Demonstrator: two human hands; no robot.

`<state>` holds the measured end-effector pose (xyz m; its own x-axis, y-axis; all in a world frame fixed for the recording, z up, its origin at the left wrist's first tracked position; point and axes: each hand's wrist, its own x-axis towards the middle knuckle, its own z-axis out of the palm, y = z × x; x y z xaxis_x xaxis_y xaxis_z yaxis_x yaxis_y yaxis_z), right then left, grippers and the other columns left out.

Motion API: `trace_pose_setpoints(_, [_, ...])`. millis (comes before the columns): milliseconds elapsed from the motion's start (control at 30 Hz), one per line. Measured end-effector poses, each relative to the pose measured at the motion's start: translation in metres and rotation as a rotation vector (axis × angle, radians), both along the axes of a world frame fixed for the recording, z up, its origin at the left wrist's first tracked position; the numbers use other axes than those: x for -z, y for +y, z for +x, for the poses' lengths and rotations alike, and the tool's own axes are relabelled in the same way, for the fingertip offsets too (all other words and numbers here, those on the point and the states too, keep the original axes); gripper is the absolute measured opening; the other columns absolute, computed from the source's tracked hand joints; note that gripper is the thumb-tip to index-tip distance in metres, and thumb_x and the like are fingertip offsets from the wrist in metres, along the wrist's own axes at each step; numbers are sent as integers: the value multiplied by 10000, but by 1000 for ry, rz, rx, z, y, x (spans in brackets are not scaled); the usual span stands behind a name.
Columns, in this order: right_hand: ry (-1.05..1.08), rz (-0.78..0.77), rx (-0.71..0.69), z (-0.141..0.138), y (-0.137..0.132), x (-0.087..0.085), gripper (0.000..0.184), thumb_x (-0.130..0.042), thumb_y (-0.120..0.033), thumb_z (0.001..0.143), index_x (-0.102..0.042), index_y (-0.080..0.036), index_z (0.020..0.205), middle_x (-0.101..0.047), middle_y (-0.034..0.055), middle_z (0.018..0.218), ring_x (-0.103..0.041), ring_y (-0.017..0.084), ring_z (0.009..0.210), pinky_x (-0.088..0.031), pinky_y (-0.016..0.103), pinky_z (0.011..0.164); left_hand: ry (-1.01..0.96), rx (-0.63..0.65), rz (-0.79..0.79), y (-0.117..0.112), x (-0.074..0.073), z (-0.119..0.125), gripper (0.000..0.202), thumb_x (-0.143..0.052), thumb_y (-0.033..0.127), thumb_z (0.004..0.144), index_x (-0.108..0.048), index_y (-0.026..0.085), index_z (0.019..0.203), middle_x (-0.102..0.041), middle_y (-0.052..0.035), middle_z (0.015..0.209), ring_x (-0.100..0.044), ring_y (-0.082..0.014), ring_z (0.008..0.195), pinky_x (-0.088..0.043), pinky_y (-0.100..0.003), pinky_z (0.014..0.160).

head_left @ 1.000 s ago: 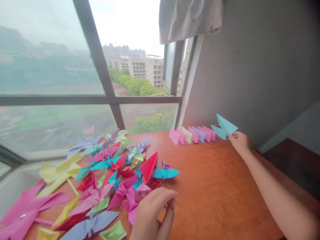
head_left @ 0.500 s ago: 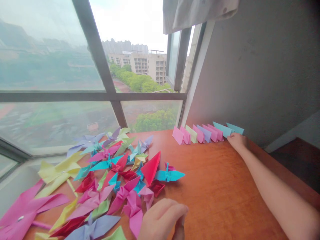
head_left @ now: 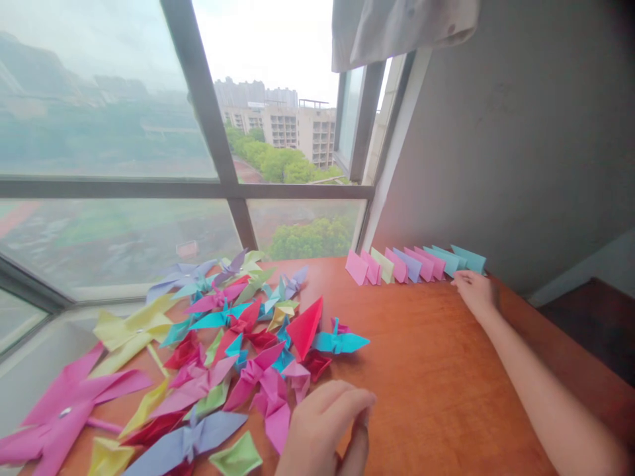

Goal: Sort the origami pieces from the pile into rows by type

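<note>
At the right end of a row of small folded paper cards stands a teal card [head_left: 469, 259], tilted like the others. My right hand [head_left: 475, 291] is just in front of it at table level, fingertips drawn together and no paper visible in them. Another teal card [head_left: 449, 262] stands alongside, followed leftward by pink, lavender and pale yellow ones. My left hand [head_left: 325, 426] hovers low in the middle, fingers curled in with nothing visible in them. Closest to it are a pink origami piece [head_left: 272, 403] and a red folded paper triangle [head_left: 305, 328].
Many colourful folded papers cover the left of the wooden table [head_left: 426, 370], among them a blue paper crane [head_left: 340, 340], a pink pinwheel [head_left: 64, 416] and a yellow pinwheel [head_left: 131, 330]. A window [head_left: 114, 188] borders the back; a grey wall [head_left: 510, 132] rises at right.
My right hand has drawn slightly back from the teal card it was touching, and that card now stands closer in line with the row. The view has shifted a little; my left hand stays curled.
</note>
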<state>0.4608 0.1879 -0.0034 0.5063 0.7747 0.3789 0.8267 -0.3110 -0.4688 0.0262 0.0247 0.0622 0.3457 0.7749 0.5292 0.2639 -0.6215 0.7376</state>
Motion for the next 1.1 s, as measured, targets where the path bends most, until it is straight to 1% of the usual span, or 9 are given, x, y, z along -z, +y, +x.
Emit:
trace_pose_setpoints(133, [127,-41,-203,-73,-21,-11,345,-495,-440,816,-730,-207,912,-756,62,799,-684,233,753,-481,307,661,63,4,-29,3,-9,-8,253,-494,59,852,-634,220,988,-691,-56,792,-656,-168,712,-513,-235,642])
trace_pose_setpoints(267, [124,-25,-491,-166,-41,-36,285,-490,-390,854,-714,-220,899,-740,46,861,-659,212,769,-481,321,724,83,-32,-35,3,-16,-18,221,-501,82,882,-630,220,997,-689,-39,803,-651,-156,724,-507,-228,664])
trace_pose_setpoints(367, [33,-2,-703,-233,-56,-61,240,-480,-314,895,-695,-214,932,-722,53,950,-636,203,850,-478,325,778,93,-76,-36,0,-18,-24,207,-507,93,889,-640,220,985,-698,-37,811,-654,-155,728,-507,-226,670])
trace_pose_setpoints(467, [-148,-17,-817,-290,-72,-84,212,-468,-277,929,-673,-224,938,-698,59,954,-597,215,958,-459,333,841,98,-121,-26,-6,-16,-31,198,-519,104,887,-650,213,987,-708,-39,829,-660,-152,723,-514,-221,667])
trace_pose_setpoints(600, [-327,-133,-885,-345,-87,-97,245,-531,-350,908,-622,-211,1087,-672,88,1012,-575,243,983,-475,340,802,104,-148,-14,-14,-11,-42,213,-510,92,877,-653,206,987,-712,-31,827,-664,-142,697,-521,-212,646])
trace_pose_setpoints(700, [-388,-215,-843,-367,-90,-91,326,-591,-369,860,-586,-178,1125,-657,123,1054,-575,274,997,-489,368,784,88,-162,-6,-18,-9,-49,222,-504,81,868,-650,205,979,-719,-29,837,-677,-145,727,-529,-211,665])
trace_pose_setpoints(867, [-462,-322,-748,-375,-91,-84,302,-544,-182,854,-561,-167,1155,-671,120,955,-624,260,915,-503,340,717,68,-200,2,-18,-9,-61,216,-516,98,871,-655,213,990,-717,-23,816,-671,-146,708,-527,-216,658])
trace_pose_setpoints(1000, [-462,-246,-646,-360,-94,-97,360,-502,-109,858,-554,-190,1205,-672,102,980,-636,240,908,-503,305,684,76,-202,-41,-16,-6,-66,210,-520,117,885,-656,212,1015,-725,-36,874,-676,-162,765,-532,-240,706])
trace_pose_setpoints(1100, [-396,-118,-579,-337,-97,-111,347,-469,-136,893,-572,-205,1218,-681,95,1000,-642,235,908,-498,302,689,73,-185,-65,-13,-7,-67,185,-515,143,904,-653,212,1007,-722,-41,903,-672,-167,785,-532,-253,726])
